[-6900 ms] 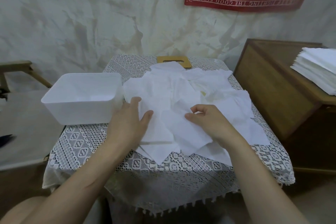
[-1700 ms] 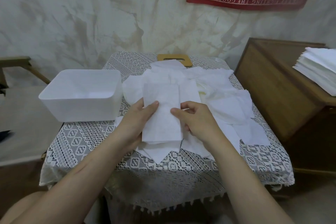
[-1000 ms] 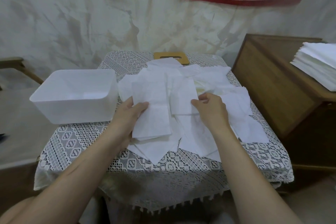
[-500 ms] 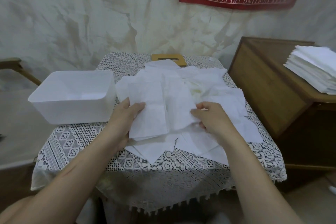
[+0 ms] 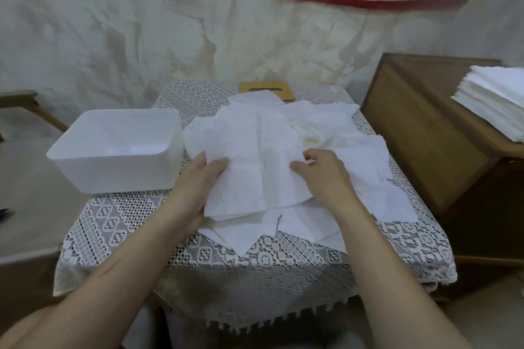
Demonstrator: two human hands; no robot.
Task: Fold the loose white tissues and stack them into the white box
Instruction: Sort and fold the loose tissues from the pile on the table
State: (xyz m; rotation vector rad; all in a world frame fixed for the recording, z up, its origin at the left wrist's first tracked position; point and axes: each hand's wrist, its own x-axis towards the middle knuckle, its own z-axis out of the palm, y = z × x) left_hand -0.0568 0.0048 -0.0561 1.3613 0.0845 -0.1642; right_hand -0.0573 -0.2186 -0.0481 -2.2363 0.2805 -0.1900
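Head view: white box [image 5: 122, 176], left of frame, bare inside; left hand [image 5: 198, 183] grips a folded tissue [image 5: 236, 184], right hand [image 5: 321, 176] pinches a loose tissue [image 5: 280, 178].

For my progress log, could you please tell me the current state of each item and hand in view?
white box, upright, lidless, no tissues visible inside
folded tissue, folded, gripped at its left edge
left hand, grips the folded tissue
loose tissues, unfolded, heaped on the table
right hand, pinches one of the loose tissues
wooden lid, flat, partly under tissues
tissue stack, neat, on the cabinet
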